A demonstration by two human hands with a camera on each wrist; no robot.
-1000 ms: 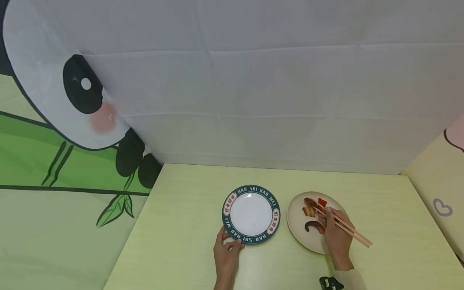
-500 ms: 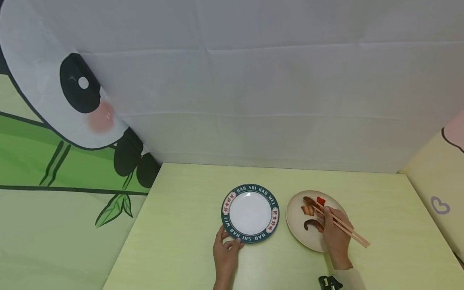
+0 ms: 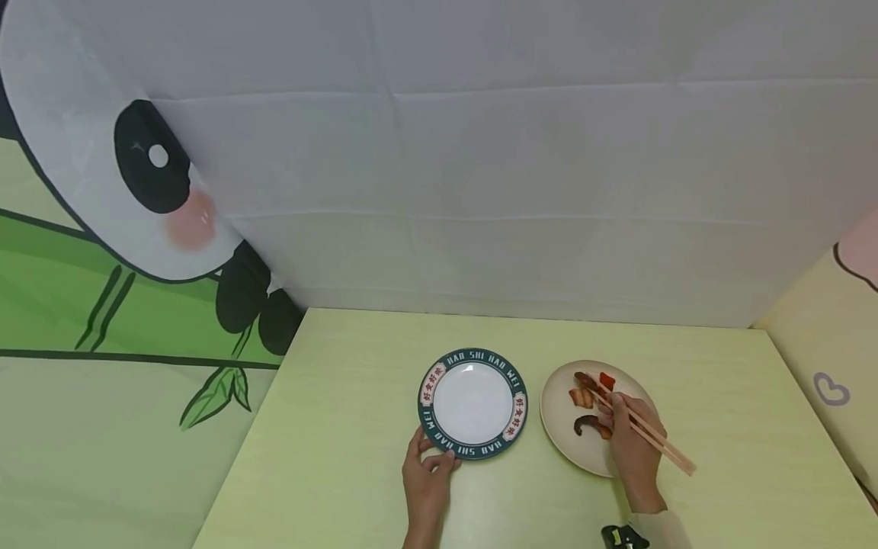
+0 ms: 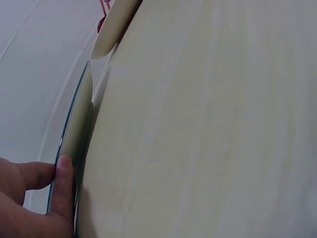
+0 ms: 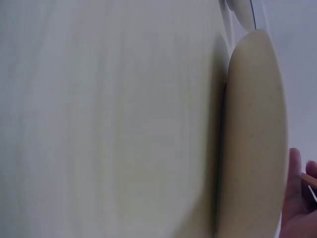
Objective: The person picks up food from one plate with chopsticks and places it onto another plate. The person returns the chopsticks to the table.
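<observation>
In the head view, my left hand (image 3: 428, 484) grips the near left rim of a white plate (image 3: 473, 404) with a dark green lettered border. The left wrist view has the thumb and a finger at that plate's edge (image 4: 74, 124). My right hand (image 3: 636, 450) holds a pair of wooden chopsticks (image 3: 658, 440) over a cream plate (image 3: 565, 435). Their tips reach a dark brown piece of food (image 3: 586, 380). Around it lie a red piece (image 3: 607, 380), a ridged light-brown piece (image 3: 581, 397) and a curved dark piece (image 3: 586, 422).
Both plates stand on a pale yellow-green table (image 3: 343, 427). Behind its far edge rises a grey-white cloth wall (image 3: 480, 191), and a cartoon-printed panel (image 3: 137, 305) stands at the left. A dark strap (image 3: 624, 537) sits by the right sleeve (image 3: 661, 528).
The chopsticks' rear ends have shifted slightly toward the near left and lie closer together. Both hands and plates stay nearly in place; the whole head view has drifted a little.
</observation>
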